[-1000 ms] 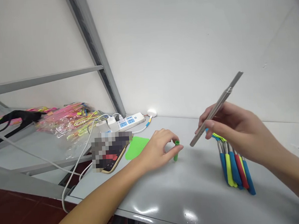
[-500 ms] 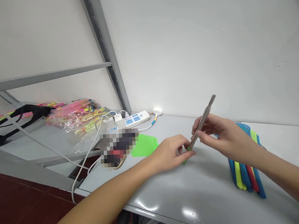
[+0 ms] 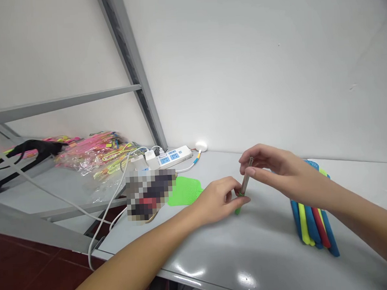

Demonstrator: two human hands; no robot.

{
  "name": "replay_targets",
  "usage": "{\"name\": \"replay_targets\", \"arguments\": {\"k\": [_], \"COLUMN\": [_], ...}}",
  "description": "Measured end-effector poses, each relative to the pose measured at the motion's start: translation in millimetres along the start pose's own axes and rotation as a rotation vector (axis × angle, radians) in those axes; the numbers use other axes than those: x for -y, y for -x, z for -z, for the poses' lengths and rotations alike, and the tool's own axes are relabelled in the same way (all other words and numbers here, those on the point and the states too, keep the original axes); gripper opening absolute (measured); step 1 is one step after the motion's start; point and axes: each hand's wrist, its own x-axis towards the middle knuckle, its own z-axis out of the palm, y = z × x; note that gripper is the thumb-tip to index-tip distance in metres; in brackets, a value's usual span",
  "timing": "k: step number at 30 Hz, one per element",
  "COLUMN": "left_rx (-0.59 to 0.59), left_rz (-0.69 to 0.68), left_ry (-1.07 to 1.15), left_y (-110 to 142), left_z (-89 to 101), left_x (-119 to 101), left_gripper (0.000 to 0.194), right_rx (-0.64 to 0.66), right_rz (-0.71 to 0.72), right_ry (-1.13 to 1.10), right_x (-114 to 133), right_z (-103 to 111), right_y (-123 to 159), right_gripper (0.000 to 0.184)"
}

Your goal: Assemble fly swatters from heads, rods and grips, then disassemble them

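Observation:
My left hand (image 3: 220,202) is closed, with thumb and forefinger pinching the green handle end (image 3: 237,211) of a fly swatter. Its flat mesh head (image 3: 184,191) lies to the left, and my hand covers the stretch between. A thin metal rod (image 3: 245,183) rises at a tilt from the green ring between those fingers; how it joins the handle is hidden. Around the rod's upper end is my right hand (image 3: 271,169), its thumb and fingertips on either side. Beneath the right forearm lie several blue, yellow and red fly swatters (image 3: 312,225), handles toward me.
A white power strip (image 3: 173,157) with plugs and cables sits at the back, left of a white round device (image 3: 201,146). A pixelated object (image 3: 152,194) lies beside the green mesh. Bagged colourful items (image 3: 96,152) rest on the left shelf, next to a grey metal frame (image 3: 138,74).
Much less of the metal rod sticks up above my left fingers now. My right hand has shifted slightly left and up around its top end. The left hand keeps its pinch.

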Motion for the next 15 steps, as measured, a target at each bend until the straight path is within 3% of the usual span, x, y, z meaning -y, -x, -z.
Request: {"name": "replay_targets", "arguments": {"k": [4,9,15], "left_rx": [0.058,0.217,0.285], "left_rz": [0.003,-0.062,-0.080], "left_ry": [-0.072,-0.259,-0.265], "left_y": [0.2,0.8,-0.7], "left_z": [0.7,-1.6,-7.5], "left_x": [0.6,4.4,8.0], "left_gripper": [0.024,0.024,0.024], "right_rx": [-0.016,-0.189,-0.243], "right_rz": [-0.005,-0.086,-0.122], "right_ry": [-0.240,-0.646,-0.785], "right_x": [2.0,-6.8,-9.4], "right_z": [-8.3,-31.8,-39.7], "right_y": [-6.8,-13.2,-15.8], "right_gripper": [0.019,0.030,0.036]}}
